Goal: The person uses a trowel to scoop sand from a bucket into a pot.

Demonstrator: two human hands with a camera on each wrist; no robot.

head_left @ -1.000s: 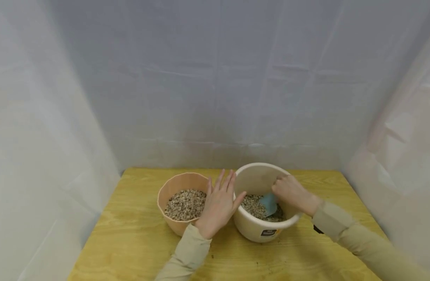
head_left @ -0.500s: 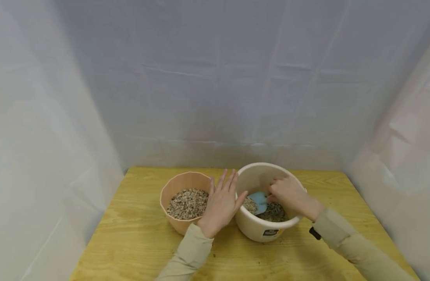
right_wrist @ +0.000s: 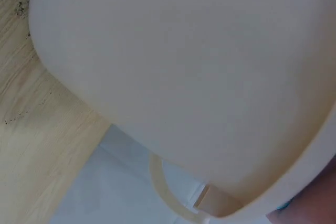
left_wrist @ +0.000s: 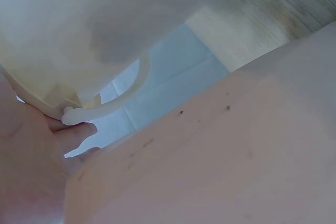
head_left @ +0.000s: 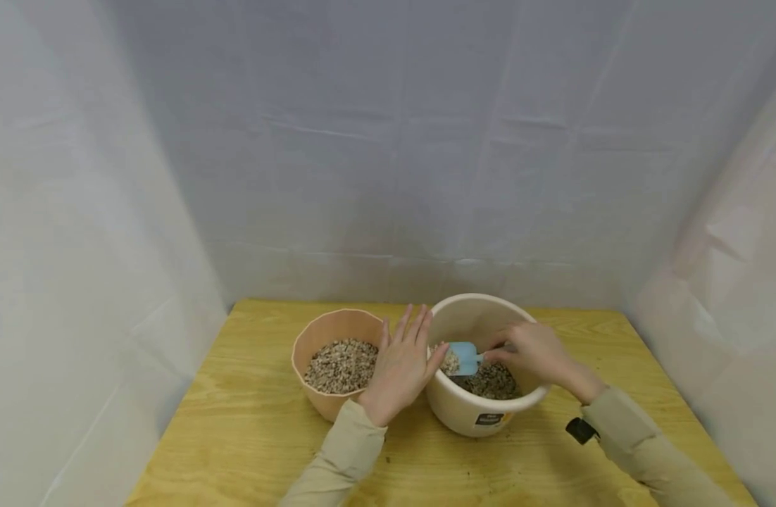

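Smooth cream plastic bucket wall fills most of the view. Its curved handle hangs below. Pale wooden tabletop lies left, bearing dark specks.

Both arms wear long beige sleeves ending at the wrist; the hands are bare. A small black device sits on the right sleeve near the cuff.
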